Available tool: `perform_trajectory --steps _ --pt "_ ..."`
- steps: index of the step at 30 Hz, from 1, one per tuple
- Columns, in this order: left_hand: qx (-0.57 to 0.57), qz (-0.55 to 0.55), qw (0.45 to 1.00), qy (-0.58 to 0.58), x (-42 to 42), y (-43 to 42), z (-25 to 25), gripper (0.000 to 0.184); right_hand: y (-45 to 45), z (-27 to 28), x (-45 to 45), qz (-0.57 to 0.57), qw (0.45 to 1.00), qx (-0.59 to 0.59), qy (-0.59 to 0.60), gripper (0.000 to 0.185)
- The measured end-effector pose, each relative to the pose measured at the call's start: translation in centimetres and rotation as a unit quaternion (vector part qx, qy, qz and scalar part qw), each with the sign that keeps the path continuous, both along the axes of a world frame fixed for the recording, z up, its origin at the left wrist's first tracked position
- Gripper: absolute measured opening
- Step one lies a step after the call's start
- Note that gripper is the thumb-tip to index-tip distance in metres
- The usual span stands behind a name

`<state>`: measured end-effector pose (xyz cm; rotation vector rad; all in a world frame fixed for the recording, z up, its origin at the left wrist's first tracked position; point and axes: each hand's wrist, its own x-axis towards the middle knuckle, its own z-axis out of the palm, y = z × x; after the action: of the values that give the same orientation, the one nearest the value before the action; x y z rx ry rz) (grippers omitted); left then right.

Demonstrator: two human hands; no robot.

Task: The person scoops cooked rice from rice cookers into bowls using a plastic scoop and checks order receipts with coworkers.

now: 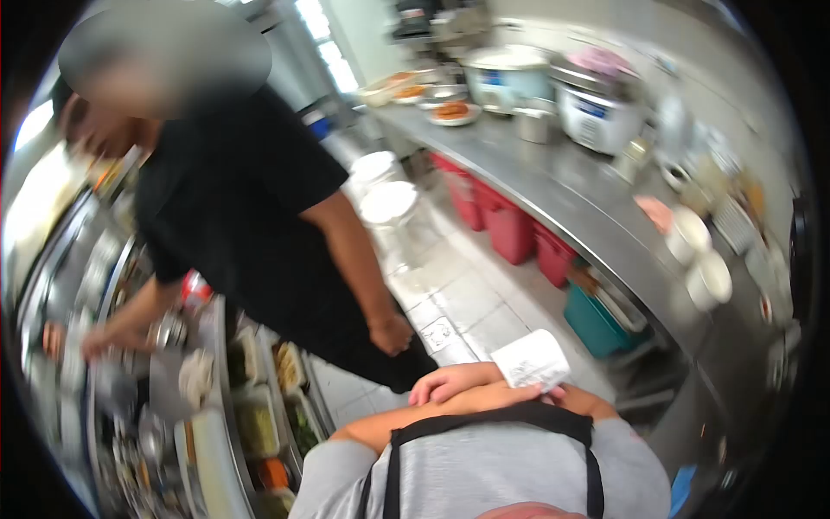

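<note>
My forearms are crossed in front of my grey shirt and black apron. My left hand (545, 394), at the right end of the crossed arms, pinches the lower edge of a white printed paper slip (527, 355). My right hand (439, 382) lies over my left forearm on the left side, its fingers spread and holding nothing. A co-worker in black (242, 199) stands close on the left, one hand reaching over the counter with containers and the other hanging with curled fingers near my right hand.
A steel counter (553, 182) on the right bears rice cookers (596, 112), plates of food and white cups (709, 281). Red bins (510, 229) and a teal bin (596, 324) stand beneath. Food trays (257, 421) line the left side; white stools (389, 203) stand ahead.
</note>
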<state>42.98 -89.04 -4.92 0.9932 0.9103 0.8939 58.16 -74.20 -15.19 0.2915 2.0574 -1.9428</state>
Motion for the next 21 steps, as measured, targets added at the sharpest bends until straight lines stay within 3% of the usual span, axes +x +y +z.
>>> perform_trajectory --steps 1,3,13,21 --pt "-0.018 -0.002 1.000 -0.001 0.1 0.0 -0.1 0.051 -0.6 3.5 0.0 0.025 0.994 0.105 -0.003 0.037" --pt "-0.048 -0.008 0.999 0.001 -0.1 0.0 -0.2 0.051 -0.9 5.2 0.3 0.031 0.998 0.048 0.002 0.033" --pt "-0.072 -0.033 0.997 0.024 -1.4 -1.3 0.1 0.048 -3.5 4.5 1.9 -0.014 0.997 0.063 -0.036 0.032" --pt "-0.054 -0.050 0.997 0.026 -2.3 -1.8 0.8 0.045 -4.9 5.3 -0.4 0.026 0.994 0.099 -0.041 0.031"
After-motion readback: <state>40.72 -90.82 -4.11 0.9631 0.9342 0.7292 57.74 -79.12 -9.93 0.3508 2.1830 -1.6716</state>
